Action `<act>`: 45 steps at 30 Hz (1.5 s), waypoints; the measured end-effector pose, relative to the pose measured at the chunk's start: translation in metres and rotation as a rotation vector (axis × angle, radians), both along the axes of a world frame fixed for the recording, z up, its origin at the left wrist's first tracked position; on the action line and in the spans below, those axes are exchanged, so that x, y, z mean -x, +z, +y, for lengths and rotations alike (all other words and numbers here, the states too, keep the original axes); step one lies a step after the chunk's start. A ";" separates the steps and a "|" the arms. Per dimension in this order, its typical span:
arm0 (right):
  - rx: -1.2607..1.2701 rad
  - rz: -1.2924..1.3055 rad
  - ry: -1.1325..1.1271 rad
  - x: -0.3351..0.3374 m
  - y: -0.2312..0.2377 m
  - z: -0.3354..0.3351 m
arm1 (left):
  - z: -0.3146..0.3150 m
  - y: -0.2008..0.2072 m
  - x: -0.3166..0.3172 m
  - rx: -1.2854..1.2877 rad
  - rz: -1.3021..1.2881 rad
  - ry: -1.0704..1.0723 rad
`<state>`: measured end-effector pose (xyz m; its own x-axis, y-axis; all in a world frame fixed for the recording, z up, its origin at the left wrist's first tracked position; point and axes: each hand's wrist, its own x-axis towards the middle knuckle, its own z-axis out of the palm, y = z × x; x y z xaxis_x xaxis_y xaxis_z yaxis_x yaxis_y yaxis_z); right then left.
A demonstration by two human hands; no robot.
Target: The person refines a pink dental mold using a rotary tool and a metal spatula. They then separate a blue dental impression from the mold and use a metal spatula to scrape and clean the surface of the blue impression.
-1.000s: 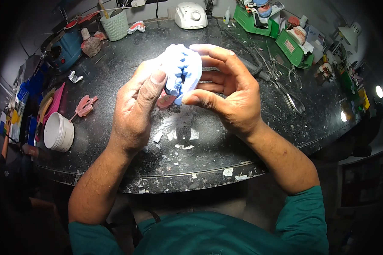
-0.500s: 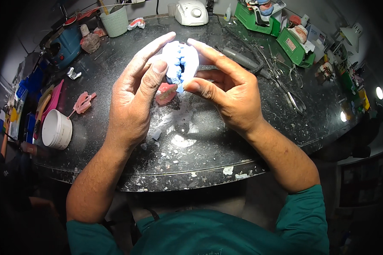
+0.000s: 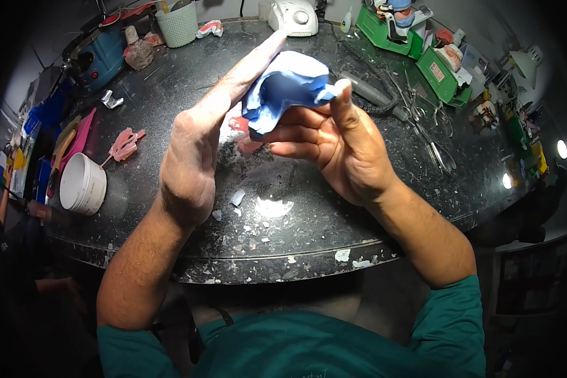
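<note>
A blue and white dental impression (image 3: pixel 290 85) is held up above the middle of the bench, its hollow blue side toward me. My right hand (image 3: pixel 349 142) grips it, thumb on its right end and fingers curled beneath. Stretched straight and held together, the fingers of my left hand (image 3: pixel 217 120) stand along its left side; whether they touch it I cannot tell. Behind and below the impression lies a pink denture (image 3: pixel 249 145), partly covered by my hands.
White crumbs (image 3: pixel 237 198) lie on the dark bench (image 3: pixel 296 233). To the left are a white tub (image 3: pixel 82 186) and a pink framework piece (image 3: pixel 126 143). A grey handpiece (image 3: pixel 368 91) and metal tools (image 3: pixel 431 142) lie right, near green bins (image 3: pixel 444 75). A white control unit (image 3: pixel 294 17) stands at the back.
The impression has turned over from its toothed side to its hollow side. My left thumb and fingers have left their grip and straightened; my right hand has rolled palm up beneath it.
</note>
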<state>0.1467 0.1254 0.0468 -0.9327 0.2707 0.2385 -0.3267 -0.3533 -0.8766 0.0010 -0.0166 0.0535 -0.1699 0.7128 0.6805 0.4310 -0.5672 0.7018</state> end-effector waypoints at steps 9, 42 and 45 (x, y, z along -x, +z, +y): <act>-0.035 0.012 0.022 -0.004 0.001 0.000 | 0.000 -0.035 0.001 -0.146 -0.172 -0.066; 0.441 0.150 0.473 -0.002 -0.014 0.009 | -0.005 0.008 -0.015 -0.160 0.474 0.258; 0.419 0.181 0.582 0.002 -0.018 0.014 | -0.008 0.010 -0.015 -0.164 0.506 0.291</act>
